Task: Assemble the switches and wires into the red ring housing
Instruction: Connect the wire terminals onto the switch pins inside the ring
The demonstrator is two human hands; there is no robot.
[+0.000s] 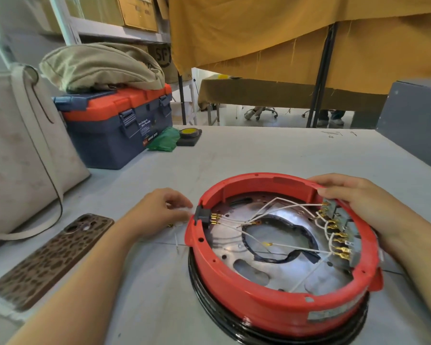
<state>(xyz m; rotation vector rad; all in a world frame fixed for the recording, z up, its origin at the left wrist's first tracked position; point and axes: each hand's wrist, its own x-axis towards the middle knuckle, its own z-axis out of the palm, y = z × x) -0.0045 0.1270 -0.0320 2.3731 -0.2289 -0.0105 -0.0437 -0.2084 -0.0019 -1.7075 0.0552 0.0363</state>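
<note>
The red ring housing (271, 302) sits on a black base on the grey table, with a metal plate inside. Several white wires (279, 204) with brass terminals cross the plate. A row of switches (340, 236) lines the inner right wall, and a black connector (201, 215) sits in the left wall. My right hand (358, 202) grips the housing's far right rim, fingers over the edge by the switches. My left hand (163, 210) lies just left of the housing and pinches a loose white wire (176, 239) that lies on the table.
A phone in a brown patterned case (51, 257) lies at the left. Behind it stand a beige bag (23, 158) and a blue and orange toolbox (117, 123) with a cloth bag on top. A green rag (163, 140) and a black pad with a yellow disc (190, 135) lie further back.
</note>
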